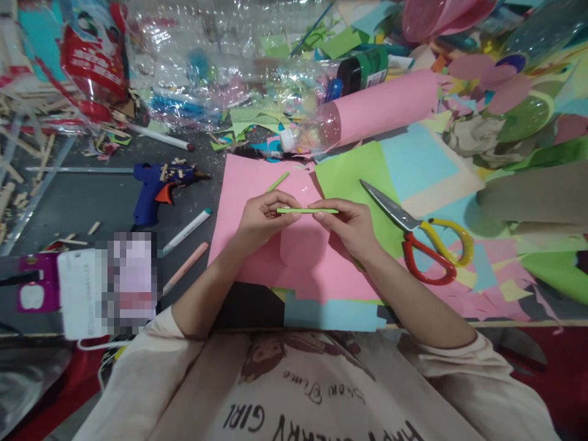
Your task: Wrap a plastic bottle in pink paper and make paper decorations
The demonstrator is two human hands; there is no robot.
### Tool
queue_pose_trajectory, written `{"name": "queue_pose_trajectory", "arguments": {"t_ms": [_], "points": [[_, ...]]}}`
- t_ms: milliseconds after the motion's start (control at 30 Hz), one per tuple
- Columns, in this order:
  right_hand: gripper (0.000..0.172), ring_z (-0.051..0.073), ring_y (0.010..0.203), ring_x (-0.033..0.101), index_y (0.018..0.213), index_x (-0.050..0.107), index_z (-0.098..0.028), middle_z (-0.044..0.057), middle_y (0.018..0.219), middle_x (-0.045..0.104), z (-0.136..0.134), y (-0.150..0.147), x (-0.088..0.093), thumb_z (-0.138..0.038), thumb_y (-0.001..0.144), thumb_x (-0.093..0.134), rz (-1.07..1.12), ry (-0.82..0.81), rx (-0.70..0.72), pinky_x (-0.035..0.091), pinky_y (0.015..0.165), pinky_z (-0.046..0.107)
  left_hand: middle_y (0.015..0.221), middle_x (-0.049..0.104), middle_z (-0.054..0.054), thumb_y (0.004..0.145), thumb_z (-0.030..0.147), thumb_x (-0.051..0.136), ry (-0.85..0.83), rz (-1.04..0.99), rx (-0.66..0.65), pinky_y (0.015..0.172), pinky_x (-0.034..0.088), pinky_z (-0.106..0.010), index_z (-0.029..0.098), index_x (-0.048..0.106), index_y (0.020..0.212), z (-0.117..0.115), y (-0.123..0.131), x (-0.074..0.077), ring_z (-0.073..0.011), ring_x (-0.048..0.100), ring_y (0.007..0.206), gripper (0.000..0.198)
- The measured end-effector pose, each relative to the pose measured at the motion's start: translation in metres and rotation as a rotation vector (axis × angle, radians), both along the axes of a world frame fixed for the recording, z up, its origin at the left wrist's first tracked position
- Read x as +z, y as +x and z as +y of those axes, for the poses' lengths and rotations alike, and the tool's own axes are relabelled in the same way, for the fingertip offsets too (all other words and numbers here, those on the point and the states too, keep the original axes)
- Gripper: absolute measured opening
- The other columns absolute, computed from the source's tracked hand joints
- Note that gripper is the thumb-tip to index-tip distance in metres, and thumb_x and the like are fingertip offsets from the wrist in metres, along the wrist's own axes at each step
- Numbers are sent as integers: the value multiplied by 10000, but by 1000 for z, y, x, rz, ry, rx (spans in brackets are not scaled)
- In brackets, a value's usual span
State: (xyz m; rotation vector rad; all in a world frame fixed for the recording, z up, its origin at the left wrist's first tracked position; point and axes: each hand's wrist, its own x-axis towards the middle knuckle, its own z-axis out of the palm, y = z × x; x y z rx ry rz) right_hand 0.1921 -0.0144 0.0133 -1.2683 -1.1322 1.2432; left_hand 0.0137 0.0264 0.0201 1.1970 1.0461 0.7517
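Between both hands, level above pink paper, is a narrow green paper strip (307, 211). My left hand (264, 217) pinches its left part between thumb and fingers. At its right part, the thumb and fingertips of my right hand (351, 223) are closed on it. Beneath them lies a large pink sheet (257, 263), with a smaller pink piece (303, 248) on it. A second thin green strip (278, 182) rests on the sheet just beyond my left hand. Right of my right hand, scissors (408, 223) with one red and one yellow handle lie on green paper (358, 168).
A blue glue gun (151, 184) and markers (187, 231) lie at left, near a white power bank (78, 294). Behind the pink sheet is a pink-wrapped plastic bottle (386, 110). Paper scraps (496, 269) cover the right side; clear plastic bottles (184, 37) crowd the back.
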Motion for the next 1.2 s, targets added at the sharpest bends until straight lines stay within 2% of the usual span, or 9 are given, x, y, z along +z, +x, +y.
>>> {"name": "queue_pose_trajectory", "arguments": {"t_ms": [167,267,533,767,1000,1200], "points": [[113,148,655,646,767,800,-288,-7,756,772,1,1,-2,-380,701,796,-31,-22,-74,508,572,284,696,646,12,627,378,800,-16,5,11,588,459,-253,184,660,741,1,0,1,-111,553,598,265],[115,136,625,624,763,800,-288,-12,748,769,1,1,-3,-376,690,797,-21,-26,-78,480,538,271,677,629,11,636,384,790,-8,9,12,585,453,-253,188,638,726,1,0,1,-118,561,608,264],[88,151,682,655,753,799,-297,-14,757,772,1,1,-2,-362,695,798,7,-15,-69,508,591,289,645,615,32,621,344,804,-23,-24,33,572,451,-247,191,617,693,0,1,2,-97,531,568,251],[99,155,682,642,760,796,-292,-8,773,764,2,2,-2,-376,708,794,-4,-27,-68,495,581,294,612,592,41,573,392,842,-42,-5,66,477,385,-232,207,552,714,0,0,-2,-90,488,506,372],[71,149,718,661,778,798,-304,-13,789,770,1,2,-2,-352,725,800,41,30,-57,506,610,285,592,579,62,584,430,855,-25,-65,64,439,372,-199,210,474,709,0,1,-3,-61,463,453,457],[96,148,707,654,780,802,-293,-14,784,768,1,2,-3,-369,722,800,19,5,-59,501,616,287,596,594,72,577,403,864,-45,-97,65,426,368,-173,201,458,708,1,2,-2,-47,472,439,472]]}}
